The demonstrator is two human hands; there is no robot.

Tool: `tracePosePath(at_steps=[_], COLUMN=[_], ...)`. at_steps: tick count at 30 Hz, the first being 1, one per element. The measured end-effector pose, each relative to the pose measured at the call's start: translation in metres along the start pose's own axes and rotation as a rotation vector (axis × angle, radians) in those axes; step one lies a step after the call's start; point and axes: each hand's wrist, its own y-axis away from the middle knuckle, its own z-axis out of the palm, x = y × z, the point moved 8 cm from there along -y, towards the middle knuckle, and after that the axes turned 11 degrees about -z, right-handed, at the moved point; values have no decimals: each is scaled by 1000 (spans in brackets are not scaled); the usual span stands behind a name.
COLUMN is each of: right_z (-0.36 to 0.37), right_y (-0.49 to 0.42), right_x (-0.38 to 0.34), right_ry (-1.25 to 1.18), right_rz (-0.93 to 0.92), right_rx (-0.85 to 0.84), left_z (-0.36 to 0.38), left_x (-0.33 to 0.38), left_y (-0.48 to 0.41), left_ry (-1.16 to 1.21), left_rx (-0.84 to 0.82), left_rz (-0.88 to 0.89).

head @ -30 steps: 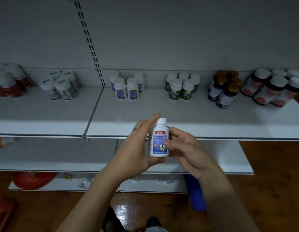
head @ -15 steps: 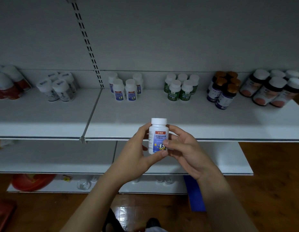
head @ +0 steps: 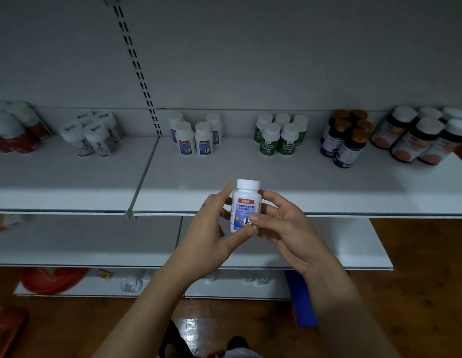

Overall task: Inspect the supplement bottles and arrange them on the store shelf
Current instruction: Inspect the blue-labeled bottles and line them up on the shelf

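Upright white plastic bottle (head: pixel 246 205), cylindrical with a smooth cap, pinched between left hand (head: pixel 208 231) at nine o'clock and right hand (head: pixel 281 226) at three.

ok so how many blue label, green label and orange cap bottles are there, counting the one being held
blue-label bottles: 5 (4 on the shelf, plus the held bottle in left hand and right hand)
green-label bottles: 5
orange-cap bottles: 5
total: 15
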Motion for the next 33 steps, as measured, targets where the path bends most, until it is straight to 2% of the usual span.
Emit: tracePosePath(at_steps=[17,20,22,25,33], right_z=[4,6,7,10,-2], right_y=[8,7,7,9,7], right_x=[0,-2,-3,-5,-1], right_ry=[-4,-4,20,92,75], right_rz=[-8,-31,-46,-68,-41], right_rx=[-58,-56,-53,-55,21], left_z=[-6,-3,1,0,-10], left_x=[2,3,3,1,-9], left_y=[12,14,13,11,12], left_ry=[66,70,75,65,182], left_rx=[7,-36,-69,-24,-28], left_rz=[9,5,-6,-32,-88])
